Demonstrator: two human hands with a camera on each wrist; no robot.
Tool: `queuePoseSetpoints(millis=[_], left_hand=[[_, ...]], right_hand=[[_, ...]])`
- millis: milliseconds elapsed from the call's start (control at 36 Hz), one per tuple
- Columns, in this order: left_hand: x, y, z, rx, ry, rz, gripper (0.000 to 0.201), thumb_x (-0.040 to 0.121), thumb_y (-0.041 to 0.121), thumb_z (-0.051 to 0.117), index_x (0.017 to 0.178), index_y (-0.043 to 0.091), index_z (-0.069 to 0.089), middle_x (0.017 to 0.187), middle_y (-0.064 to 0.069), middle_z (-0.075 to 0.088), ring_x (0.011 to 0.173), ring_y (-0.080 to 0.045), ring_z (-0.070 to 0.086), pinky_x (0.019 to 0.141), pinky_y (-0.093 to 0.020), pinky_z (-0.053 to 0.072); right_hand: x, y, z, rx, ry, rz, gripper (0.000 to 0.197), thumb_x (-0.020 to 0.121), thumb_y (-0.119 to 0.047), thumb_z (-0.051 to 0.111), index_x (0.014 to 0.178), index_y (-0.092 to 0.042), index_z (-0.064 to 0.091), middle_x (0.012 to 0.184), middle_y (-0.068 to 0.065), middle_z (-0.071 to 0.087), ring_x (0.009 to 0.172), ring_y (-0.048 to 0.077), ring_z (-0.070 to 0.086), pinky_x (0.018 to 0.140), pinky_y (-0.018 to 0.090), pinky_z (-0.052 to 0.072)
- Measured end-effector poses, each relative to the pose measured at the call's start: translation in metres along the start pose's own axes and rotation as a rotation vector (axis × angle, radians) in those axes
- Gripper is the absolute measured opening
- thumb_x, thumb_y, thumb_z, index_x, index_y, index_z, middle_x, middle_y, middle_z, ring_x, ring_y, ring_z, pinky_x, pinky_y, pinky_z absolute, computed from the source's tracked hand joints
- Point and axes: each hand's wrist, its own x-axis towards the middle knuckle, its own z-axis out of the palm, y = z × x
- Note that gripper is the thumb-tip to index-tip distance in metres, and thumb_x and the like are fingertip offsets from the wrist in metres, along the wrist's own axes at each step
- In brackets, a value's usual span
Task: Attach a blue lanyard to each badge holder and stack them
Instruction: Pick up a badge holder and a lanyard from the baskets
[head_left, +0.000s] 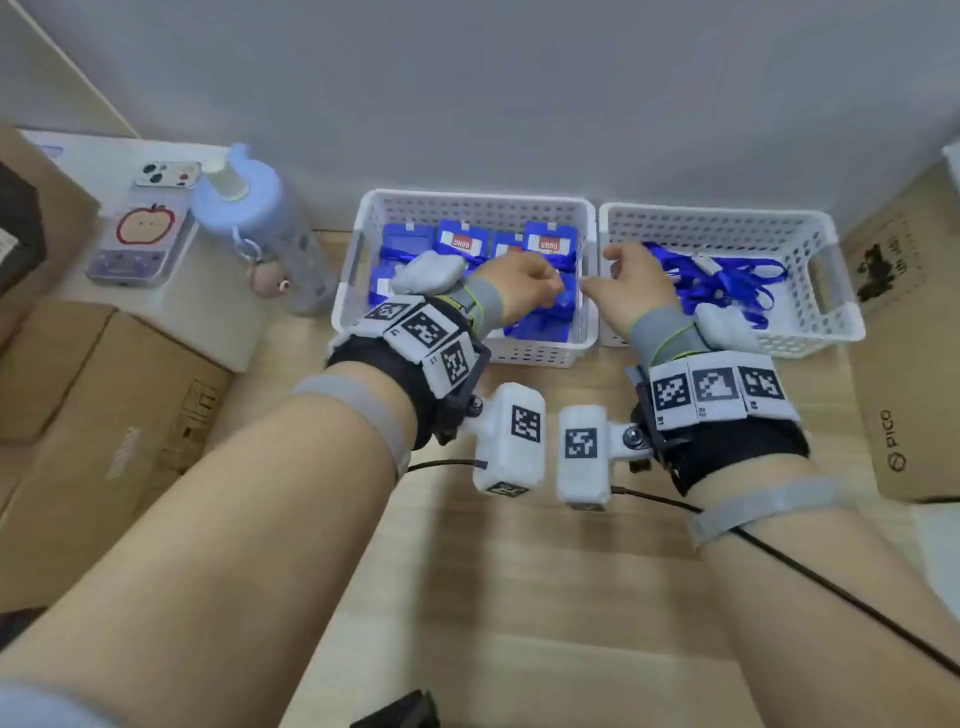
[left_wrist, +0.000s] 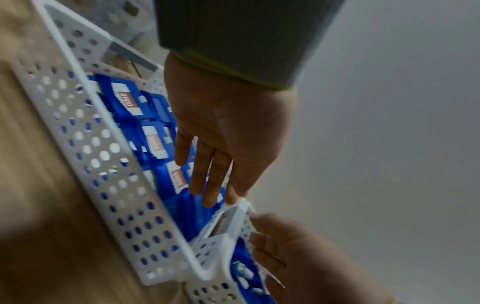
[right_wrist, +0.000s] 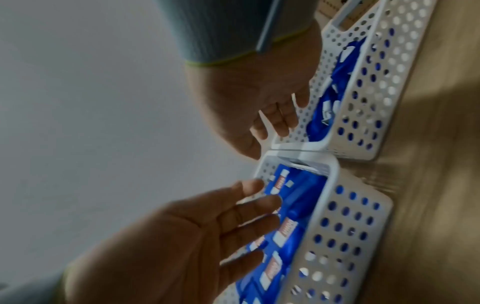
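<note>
The badge holders (head_left: 462, 244) lie in a loose blue heap in the left basket (head_left: 363, 249), several showing a white-and-red label, with lanyard straps already threaded among them; the loose lanyards (head_left: 727, 275) sit tangled in the right basket (head_left: 841, 291), which stands touching the first on the wooden tabletop (head_left: 467, 597). The left hand (left_wrist: 228, 127) hovers over the holders with its fingers straight and slightly spread, gripping nothing, and the right hand (right_wrist: 259, 98) hangs at the near inner corner of the lanyard basket with fingers loosely bent — empty too, as far as the wrist views show. The step in hand looks like picking one holder and one lanyard. To do it well, the left hand should probably settle on a single holder lying on top and pinch it by an edge, so the straps around it do not drag neighbours out. The right hand would do best to find a clip end rather than the middle of a strap — the tangle may otherwise lift as a clump. A water bottle (head_left: 260, 228) and a phone (head_left: 140, 228) stand to the left, well apart from the baskets.
</note>
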Motion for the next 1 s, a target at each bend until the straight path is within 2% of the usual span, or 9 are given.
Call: queuePoseSetpoints(millis=[111, 306, 389, 528, 639, 722, 833, 917, 1000], left_hand=[[-0.001, -0.019, 0.002, 0.141, -0.081, -0.095, 0.027, 0.093, 0.029, 0.053, 0.113, 0.013, 0.062, 0.103, 0.0, 0.059, 0.094, -0.012, 0.052, 0.078, -0.022, 0.041], [-0.008, -0.03, 0.001, 0.402, -0.147, -0.059, 0.025, 0.094, 0.017, 0.053, 0.116, 0.018, 0.064, 0.123, -0.001, 0.062, 0.115, -0.017, 0.055, 0.095, -0.024, 0.039], [-0.015, -0.034, 0.005, 0.419, -0.181, -0.063, 0.025, 0.094, 0.019, 0.053, 0.116, 0.019, 0.065, 0.12, 0.0, 0.063, 0.112, -0.016, 0.056, 0.091, -0.022, 0.039], [-0.039, -0.053, 0.012, 0.345, -0.274, -0.064, 0.029, 0.093, 0.026, 0.055, 0.119, 0.019, 0.063, 0.12, 0.003, 0.062, 0.098, -0.002, 0.049, 0.082, -0.011, 0.033], [-0.066, -0.067, 0.015, 0.372, -0.361, -0.098, 0.03, 0.091, 0.033, 0.056, 0.119, 0.026, 0.063, 0.113, 0.011, 0.06, 0.102, -0.002, 0.048, 0.095, -0.017, 0.032], [-0.09, -0.079, 0.018, 0.368, -0.444, -0.127, 0.029, 0.09, 0.034, 0.057, 0.118, 0.03, 0.063, 0.113, 0.011, 0.062, 0.103, -0.005, 0.052, 0.099, -0.021, 0.036], [-0.116, -0.088, 0.023, 0.371, -0.552, -0.146, 0.03, 0.09, 0.028, 0.059, 0.119, 0.026, 0.062, 0.099, 0.011, 0.059, 0.074, 0.005, 0.049, 0.058, 0.0, 0.043], [-0.137, -0.102, 0.029, 0.368, -0.638, -0.2, 0.026, 0.086, 0.028, 0.064, 0.112, 0.031, 0.064, 0.1, 0.011, 0.059, 0.094, -0.007, 0.053, 0.079, -0.028, 0.053], [-0.152, -0.111, 0.036, 0.377, -0.684, -0.207, 0.03, 0.085, 0.026, 0.066, 0.115, 0.027, 0.065, 0.103, 0.011, 0.06, 0.1, -0.004, 0.049, 0.06, -0.011, 0.047]], right_hand=[[0.003, 0.015, 0.009, -0.164, -0.105, 0.135, 0.056, 0.088, -0.031, 0.052, 0.137, -0.01, 0.033, 0.142, 0.011, 0.041, 0.131, 0.031, 0.038, 0.107, 0.039, 0.025], [-0.007, 0.022, 0.018, -0.269, -0.166, 0.169, 0.043, 0.092, -0.036, 0.045, 0.128, -0.013, 0.046, 0.13, 0.013, 0.053, 0.125, 0.033, 0.043, 0.109, 0.039, 0.02], [-0.015, 0.021, 0.019, -0.265, -0.184, 0.137, 0.036, 0.091, -0.031, 0.047, 0.12, -0.011, 0.054, 0.121, 0.013, 0.058, 0.112, 0.033, 0.052, 0.088, 0.032, 0.037], [-0.043, 0.022, 0.024, -0.352, -0.209, 0.104, 0.021, 0.09, -0.025, 0.048, 0.078, -0.008, 0.048, 0.079, 0.009, 0.051, 0.083, 0.029, 0.049, 0.059, 0.028, 0.032], [-0.068, 0.024, 0.028, -0.455, -0.258, 0.057, 0.017, 0.089, -0.027, 0.049, 0.087, -0.011, 0.044, 0.086, 0.007, 0.048, 0.078, 0.025, 0.045, 0.056, 0.028, 0.029], [-0.092, 0.026, 0.032, -0.483, -0.284, 0.051, 0.023, 0.088, -0.03, 0.052, 0.082, -0.01, 0.042, 0.071, 0.002, 0.045, 0.061, 0.02, 0.042, 0.049, 0.026, 0.025], [-0.117, 0.028, 0.04, -0.497, -0.355, 0.091, 0.027, 0.087, -0.034, 0.055, 0.077, -0.011, 0.044, 0.064, 0.0, 0.043, 0.055, 0.013, 0.041, 0.047, 0.025, 0.028], [-0.138, 0.032, 0.049, -0.481, -0.436, 0.14, 0.03, 0.085, -0.037, 0.056, 0.07, -0.013, 0.046, 0.063, 0.0, 0.051, 0.053, 0.015, 0.048, 0.05, 0.023, 0.037], [-0.155, 0.036, 0.056, -0.461, -0.481, 0.175, 0.028, 0.083, -0.034, 0.057, 0.069, -0.013, 0.046, 0.062, 0.002, 0.057, 0.056, 0.019, 0.056, 0.055, 0.027, 0.046]])
